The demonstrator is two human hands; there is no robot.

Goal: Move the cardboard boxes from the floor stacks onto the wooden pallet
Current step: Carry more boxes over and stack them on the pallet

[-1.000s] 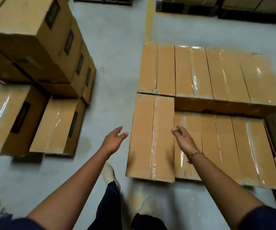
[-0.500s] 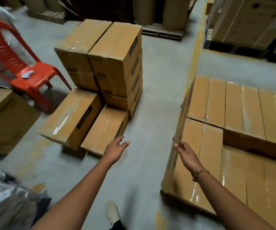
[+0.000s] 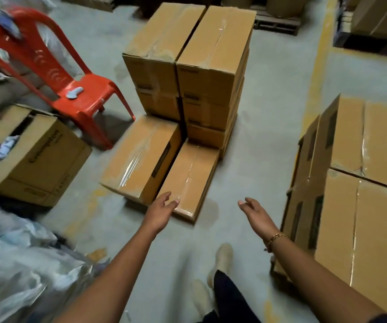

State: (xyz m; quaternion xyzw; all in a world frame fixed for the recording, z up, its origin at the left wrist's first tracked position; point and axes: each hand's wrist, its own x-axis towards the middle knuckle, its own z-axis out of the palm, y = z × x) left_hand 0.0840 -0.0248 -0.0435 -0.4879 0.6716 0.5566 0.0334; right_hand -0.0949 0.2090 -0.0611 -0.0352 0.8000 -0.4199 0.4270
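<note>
Taped brown cardboard boxes stand in floor stacks at centre: a tall stack (image 3: 211, 66) behind, and two low boxes in front, the left one (image 3: 138, 157) and the right one (image 3: 192, 178). My left hand (image 3: 162, 210) reaches out with relaxed fingers over the near corner of the right low box and holds nothing. My right hand (image 3: 255, 215) is open above bare floor, between that box and the boxes stacked at the right (image 3: 360, 183). The pallet under those boxes is hidden.
A red plastic chair (image 3: 71, 82) stands at left behind an open carton (image 3: 36, 155) with cloth inside. Crumpled plastic sheeting (image 3: 20, 264) fills the lower left. Another wooden pallet (image 3: 278, 26) and more cartons lie at the back. My feet are below centre.
My view has swung left from the boxes at the right toward the floor stacks. My right hand has left the edge of the stacked box, and both hands now reach toward the low floor boxes.
</note>
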